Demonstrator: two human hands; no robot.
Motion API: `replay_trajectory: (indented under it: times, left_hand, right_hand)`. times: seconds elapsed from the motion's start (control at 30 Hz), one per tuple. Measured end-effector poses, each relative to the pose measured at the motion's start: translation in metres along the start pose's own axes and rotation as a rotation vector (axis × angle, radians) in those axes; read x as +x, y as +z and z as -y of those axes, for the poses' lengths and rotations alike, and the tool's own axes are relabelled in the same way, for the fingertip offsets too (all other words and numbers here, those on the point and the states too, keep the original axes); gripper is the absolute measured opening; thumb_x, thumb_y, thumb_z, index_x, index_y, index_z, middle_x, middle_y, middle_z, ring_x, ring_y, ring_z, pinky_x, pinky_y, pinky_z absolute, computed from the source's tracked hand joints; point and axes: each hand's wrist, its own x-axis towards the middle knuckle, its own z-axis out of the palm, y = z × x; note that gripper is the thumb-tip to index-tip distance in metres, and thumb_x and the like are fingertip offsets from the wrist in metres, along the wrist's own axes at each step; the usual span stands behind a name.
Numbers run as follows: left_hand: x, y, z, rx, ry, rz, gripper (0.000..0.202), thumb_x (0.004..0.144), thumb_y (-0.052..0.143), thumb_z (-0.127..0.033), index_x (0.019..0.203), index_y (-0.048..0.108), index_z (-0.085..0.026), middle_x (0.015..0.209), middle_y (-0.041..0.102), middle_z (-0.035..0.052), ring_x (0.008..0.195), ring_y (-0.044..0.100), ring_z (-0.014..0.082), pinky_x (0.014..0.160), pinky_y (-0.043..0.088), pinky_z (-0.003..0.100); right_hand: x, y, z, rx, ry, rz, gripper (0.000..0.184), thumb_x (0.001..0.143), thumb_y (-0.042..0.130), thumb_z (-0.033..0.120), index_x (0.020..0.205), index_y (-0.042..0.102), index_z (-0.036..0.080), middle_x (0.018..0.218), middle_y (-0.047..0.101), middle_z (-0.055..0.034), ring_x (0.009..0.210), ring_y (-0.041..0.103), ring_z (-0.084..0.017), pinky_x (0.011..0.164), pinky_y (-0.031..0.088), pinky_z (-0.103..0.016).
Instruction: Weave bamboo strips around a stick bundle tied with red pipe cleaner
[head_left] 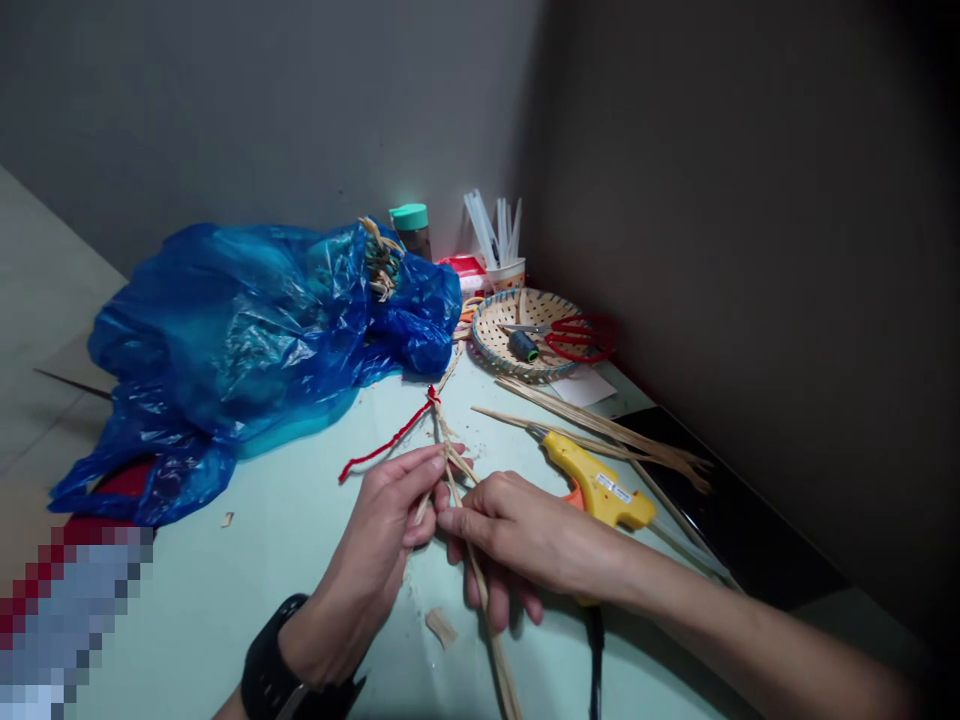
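Observation:
Pale straw strands (480, 590) run from the front edge of the view up between my hands, where they cross in what looks like a braid (444, 430). A red cord (386, 447) is tied at the braid's far end, its tail lying to the left on the table. My left hand (409, 485), with a black watch on the wrist, pinches the braid near its middle. Close beside it my right hand (502, 540) is closed on the loose strands, thumb on top. Some of the right fingers are hidden under the hand.
A yellow glue gun (600, 485) lies right of my hands, near more straw strands (585, 415). Behind stands a woven basket (487, 345) with red-handled scissors (577, 338) and a dark thread spool (523, 347). A blue plastic bag (262, 320) covers the left back of the pale table (285, 560).

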Motion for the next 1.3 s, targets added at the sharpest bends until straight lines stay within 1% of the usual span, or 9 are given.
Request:
replay_trajectory:
  times: [0.27,0.47,0.53,0.63,0.7,0.87,0.97,1.13,1.3]
  left_hand:
    - [0.001,0.0,0.001,0.009,-0.047,0.02,0.027,0.08,0.063,-0.031,0.099,0.064,-0.014,0.053,0.045,-0.0057,0.038,0.023,0.0016,0.038,0.02,0.017]
    - [0.003,-0.001,0.002,0.026,-0.073,-0.046,0.029,0.077,0.066,-0.033,0.099,0.066,-0.015,0.053,0.044,-0.005,0.041,0.025,0.003,0.038,0.018,0.016]
    - [0.003,-0.001,0.004,0.009,-0.094,-0.076,0.031,0.074,0.069,-0.032,0.1,0.066,-0.016,0.06,0.049,-0.0024,0.046,0.033,0.004,0.04,0.022,0.015]
    - [0.003,0.0,0.004,0.006,-0.12,-0.108,0.032,0.07,0.072,-0.029,0.098,0.065,-0.016,0.07,0.054,-0.0006,0.05,0.039,0.0035,0.041,0.024,0.013]
    - [0.003,0.002,0.004,0.017,-0.102,-0.12,0.034,0.069,0.072,-0.03,0.099,0.062,-0.016,0.07,0.054,-0.0019,0.048,0.038,0.0026,0.041,0.023,0.013]
    - [0.002,0.005,0.0,0.072,-0.043,-0.182,0.03,0.069,0.071,-0.03,0.091,0.053,-0.019,0.059,0.052,-0.0065,0.041,0.036,0.0024,0.038,0.018,0.013]
    - [0.003,0.003,-0.003,0.134,-0.045,-0.174,0.026,0.067,0.071,-0.03,0.082,0.054,-0.017,0.053,0.052,-0.0064,0.038,0.033,0.0026,0.036,0.017,0.015]
    - [0.004,0.0,-0.004,0.182,-0.042,-0.111,0.024,0.067,0.069,-0.031,0.081,0.058,-0.015,0.06,0.058,-0.0021,0.038,0.03,0.0025,0.036,0.018,0.017]
    - [0.004,0.001,-0.004,0.166,-0.055,-0.11,0.024,0.067,0.069,-0.032,0.08,0.06,-0.014,0.05,0.048,-0.0053,0.038,0.024,0.0024,0.037,0.012,0.017]
  right_hand:
    - [0.005,0.0,-0.007,0.083,-0.028,0.012,0.046,0.09,0.037,0.056,0.081,0.051,0.013,0.06,0.063,-0.0039,0.035,0.053,-0.01,0.033,0.041,-0.019]
    - [-0.014,-0.007,0.011,-0.117,0.025,0.014,0.055,0.092,0.034,0.056,0.071,0.06,0.012,0.054,0.062,-0.0041,0.037,0.051,-0.009,0.041,0.041,-0.019]
    - [-0.024,-0.013,0.021,-0.31,-0.026,-0.126,0.054,0.093,0.034,0.053,0.069,0.063,0.014,0.053,0.061,-0.0035,0.042,0.051,-0.009,0.046,0.038,-0.019]
    - [-0.029,-0.021,0.032,-0.664,-0.128,-0.523,0.038,0.09,0.044,0.046,0.077,0.064,0.016,0.062,0.063,-0.0048,0.056,0.053,-0.013,0.053,0.033,-0.022]
    - [-0.024,-0.025,0.031,-0.78,-0.155,-0.637,0.029,0.088,0.048,0.041,0.084,0.064,0.017,0.072,0.064,-0.0057,0.062,0.052,-0.014,0.055,0.031,-0.024]
    - [-0.007,-0.027,0.019,-0.623,-0.189,-0.426,0.025,0.089,0.047,0.035,0.082,0.063,0.017,0.068,0.06,-0.0003,0.061,0.047,-0.011,0.054,0.028,-0.022]
    - [-0.005,-0.027,0.018,-0.564,-0.194,-0.429,0.019,0.087,0.048,0.029,0.083,0.062,0.017,0.067,0.058,0.0012,0.059,0.046,-0.01,0.054,0.029,-0.021]
    - [-0.007,-0.028,0.017,-0.54,-0.187,-0.473,0.016,0.085,0.046,0.026,0.085,0.059,0.017,0.071,0.058,0.0007,0.062,0.046,-0.01,0.055,0.029,-0.021]
    - [-0.003,-0.028,0.013,-0.488,-0.204,-0.502,0.02,0.087,0.042,0.026,0.088,0.059,0.017,0.078,0.06,-0.0002,0.067,0.049,-0.011,0.058,0.031,-0.021]
